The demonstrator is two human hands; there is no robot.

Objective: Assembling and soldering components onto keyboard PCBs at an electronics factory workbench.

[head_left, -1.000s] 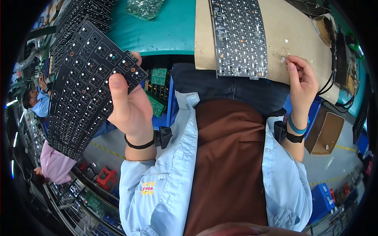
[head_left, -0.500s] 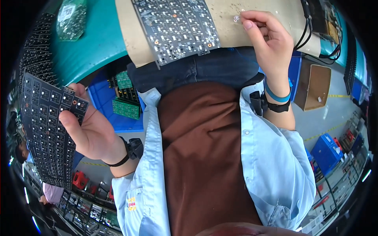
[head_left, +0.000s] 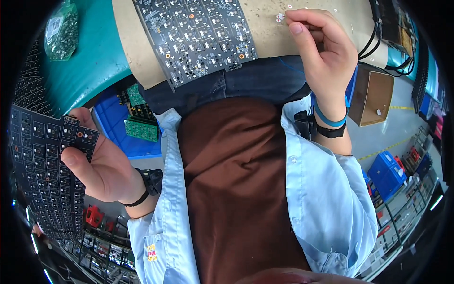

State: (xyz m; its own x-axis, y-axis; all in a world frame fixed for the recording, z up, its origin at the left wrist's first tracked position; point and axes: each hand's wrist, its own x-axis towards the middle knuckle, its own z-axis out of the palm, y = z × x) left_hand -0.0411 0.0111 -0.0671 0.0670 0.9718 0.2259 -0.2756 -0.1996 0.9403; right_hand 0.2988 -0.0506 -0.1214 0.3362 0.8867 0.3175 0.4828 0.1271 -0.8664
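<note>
My left hand (head_left: 101, 165) grips a large black circuit board (head_left: 45, 175) by its upper right corner, thumb pressed across the face and fingers wrapped behind. The panel is dark, gridded with square cells, and hangs out past my left side, below the level of the bench. A second ago this board was raised high beside my shoulder; now it has swung down and away, and the view has tilted with it. I judge that I am carrying it off the bench area rather than bringing it in.

To the right of that board, across my brown apron and pale blue sleeves, a second black circuit board (head_left: 201, 38) lies flat on a tan mat (head_left: 137, 47) at the bench edge. Further right, my right hand (head_left: 324, 54) rests on the mat, thumb and forefinger pinched narrow on a small white part (head_left: 280, 17); more white specks lie scattered just beyond. That hand has stayed in about the same place.

Above the held board is a teal bench surface (head_left: 90, 57) with a bag of green parts (head_left: 61, 31). Between the held board and my body sits a blue bin (head_left: 113, 135) holding green boards (head_left: 142, 128), close to the held panel's corner. Open floor lies well below.
</note>
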